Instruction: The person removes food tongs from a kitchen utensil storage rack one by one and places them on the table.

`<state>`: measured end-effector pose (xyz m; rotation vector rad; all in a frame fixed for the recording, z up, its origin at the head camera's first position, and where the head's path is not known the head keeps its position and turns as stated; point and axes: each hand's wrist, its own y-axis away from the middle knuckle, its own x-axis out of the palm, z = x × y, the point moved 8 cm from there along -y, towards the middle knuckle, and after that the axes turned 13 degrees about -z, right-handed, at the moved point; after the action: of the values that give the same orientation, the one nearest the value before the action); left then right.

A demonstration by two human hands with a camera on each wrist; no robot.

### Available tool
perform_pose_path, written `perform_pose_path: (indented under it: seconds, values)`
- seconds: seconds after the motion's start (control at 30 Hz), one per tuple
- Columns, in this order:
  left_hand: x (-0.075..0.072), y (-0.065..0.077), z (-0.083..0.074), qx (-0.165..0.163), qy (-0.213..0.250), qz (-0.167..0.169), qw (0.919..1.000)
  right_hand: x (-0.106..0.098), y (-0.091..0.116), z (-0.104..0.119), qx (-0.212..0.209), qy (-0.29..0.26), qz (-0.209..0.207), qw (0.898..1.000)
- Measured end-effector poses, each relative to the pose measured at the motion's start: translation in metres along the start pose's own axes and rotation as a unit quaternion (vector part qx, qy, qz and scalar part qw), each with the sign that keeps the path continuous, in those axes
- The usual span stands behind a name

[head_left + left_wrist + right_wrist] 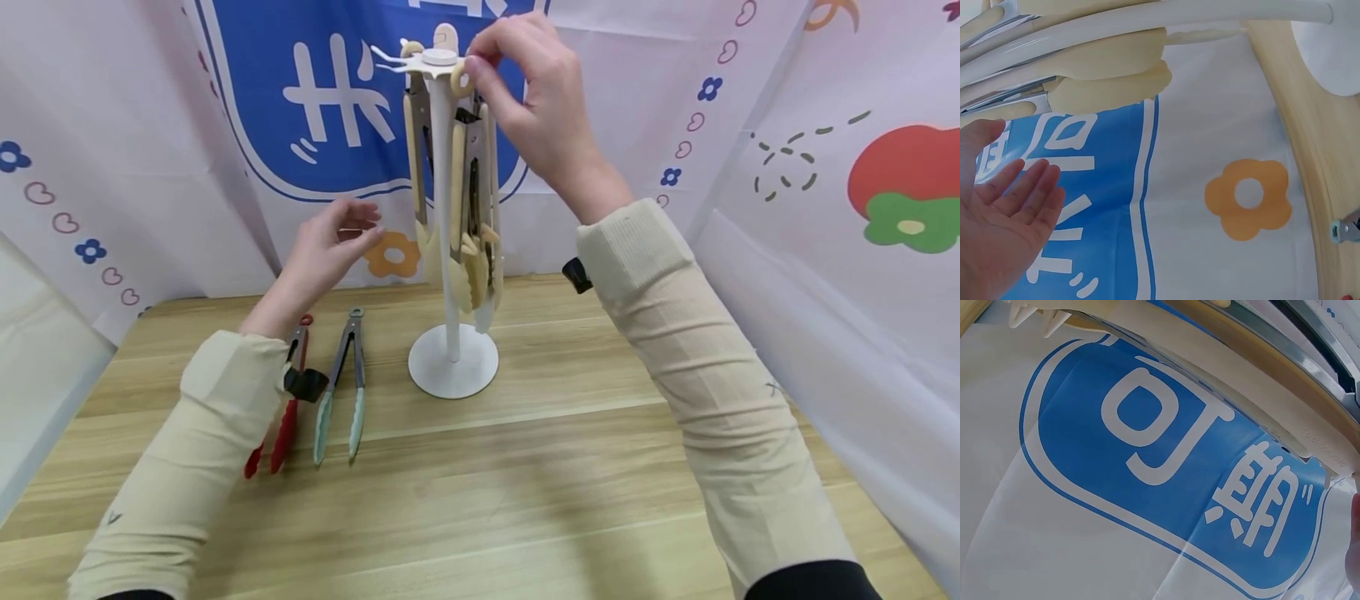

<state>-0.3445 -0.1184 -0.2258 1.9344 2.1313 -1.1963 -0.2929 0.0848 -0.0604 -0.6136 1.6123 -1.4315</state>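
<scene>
A white utensil stand (453, 375) rises from a round base, with several cream-handled kitchen utensils hanging round its top hooks. At the top right, my right hand (543, 100) pinches the cream ring at the end of a pair of tongs (458, 183), close beside a hook. The tongs hang down along the pole, their cream tips low among the other utensils. Left of the stand, my left hand (326, 246) hovers with relaxed fingers and holds nothing. In the left wrist view that hand (1013, 219) lies palm up near the hanging utensils (1104, 81).
Mint-tipped tongs (358, 417) lie spread on the wooden table (525, 483), left of the stand. Red tongs (286, 437) lie beside them, partly hidden under my left forearm. A printed cloth (622, 100) hangs close behind the stand.
</scene>
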Motion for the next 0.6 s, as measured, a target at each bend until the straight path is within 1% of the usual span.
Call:
perform_pose_path:
  seconds: [0.33, 0.6]
  values:
    - [0.009, -0.011, -0.006, 0.006, 0.055, -0.008, 0.9984, 0.001, 0.001, 0.000, 0.014, 0.005, -0.002, 1.000]
    - [0.018, -0.016, -0.010, -0.003, 0.077, 0.002, 0.9970, -0.001, -0.001, -0.002, 0.021, 0.009, -0.021, 1.000]
